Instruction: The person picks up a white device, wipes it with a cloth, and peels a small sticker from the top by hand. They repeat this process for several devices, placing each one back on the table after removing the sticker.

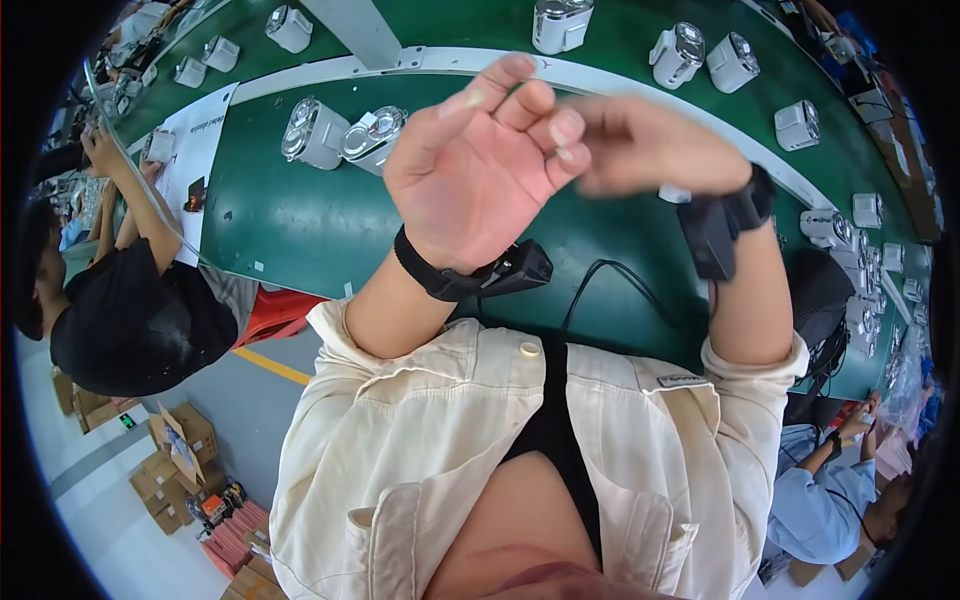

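My left hand [480,170] is raised over the green table [290,225], palm toward me and fingers loosely curled but apart, with nothing in it. Smeared by motion, my right hand [655,145] is just beside its fingertips; whether they touch, I cannot tell. A black strap with a small black box [520,268] sits on my left wrist, and a similar black box [708,240] on my right. Nearest the left hand stand two white housings with round silver tops, one [315,133] fully visible and the other [372,138] partly behind the hand. A white thing [673,193] is mostly hidden below my right hand.
A pale rail [450,62] curves along the table, with more white housings [678,55] beyond it. Several others [850,250] cluster at the right. A black cable [620,268] lies before me. People work at left [150,310] and lower right [830,500]. Cardboard boxes [165,490] stand on the floor.
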The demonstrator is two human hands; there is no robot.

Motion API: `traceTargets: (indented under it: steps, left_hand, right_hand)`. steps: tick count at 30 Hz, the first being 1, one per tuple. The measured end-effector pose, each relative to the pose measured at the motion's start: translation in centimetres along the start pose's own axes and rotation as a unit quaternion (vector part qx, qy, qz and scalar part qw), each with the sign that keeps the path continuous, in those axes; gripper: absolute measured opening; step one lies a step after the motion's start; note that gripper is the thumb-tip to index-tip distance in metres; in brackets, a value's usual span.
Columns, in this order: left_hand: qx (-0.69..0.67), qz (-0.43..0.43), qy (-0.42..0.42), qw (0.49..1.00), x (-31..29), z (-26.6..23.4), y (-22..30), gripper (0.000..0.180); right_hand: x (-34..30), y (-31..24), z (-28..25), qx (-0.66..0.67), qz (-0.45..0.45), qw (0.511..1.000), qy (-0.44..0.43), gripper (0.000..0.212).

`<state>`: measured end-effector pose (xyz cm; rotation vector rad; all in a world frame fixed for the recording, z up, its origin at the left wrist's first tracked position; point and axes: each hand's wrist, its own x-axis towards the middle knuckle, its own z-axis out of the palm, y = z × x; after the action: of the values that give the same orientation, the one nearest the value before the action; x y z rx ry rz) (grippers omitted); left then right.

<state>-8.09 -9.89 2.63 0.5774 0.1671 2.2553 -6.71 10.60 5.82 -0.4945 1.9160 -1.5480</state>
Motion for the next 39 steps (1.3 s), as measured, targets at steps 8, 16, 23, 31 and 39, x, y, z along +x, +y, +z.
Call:
traceTargets:
  steps: [8,16,23,31,39]
  left_hand:
    - [0.297,0.184,0.039,0.936,1.6,-1.0,-1.9,0.035]
    - [0.401,0.059,0.216,0.888,2.0,-1.6,-3.3,0.027]
    - [0.224,-0.122,0.222,0.941,0.1,-1.1,-3.0,0.021]
    - [0.270,-0.169,0.233,0.919,-1.4,-3.1,-3.5,0.020]
    - [0.457,-0.019,0.171,0.873,-1.6,-1.1,-4.2,0.067]
  right_hand:
    - [-0.9,3.3,9.5,0.152,-0.010,0.985,0.080,0.057]
    - [-2.8,1.0,6.4,-0.007,0.027,0.988,0.154,0.043]
    - [-9.6,4.8,-13.6,-0.462,0.111,0.565,0.675,0.053]
    - [-10.0,10.4,-17.9,-0.337,0.215,0.675,0.620,0.076]
    - [-9.6,-3.8,-6.9,-0.171,0.041,0.929,0.327,0.061]
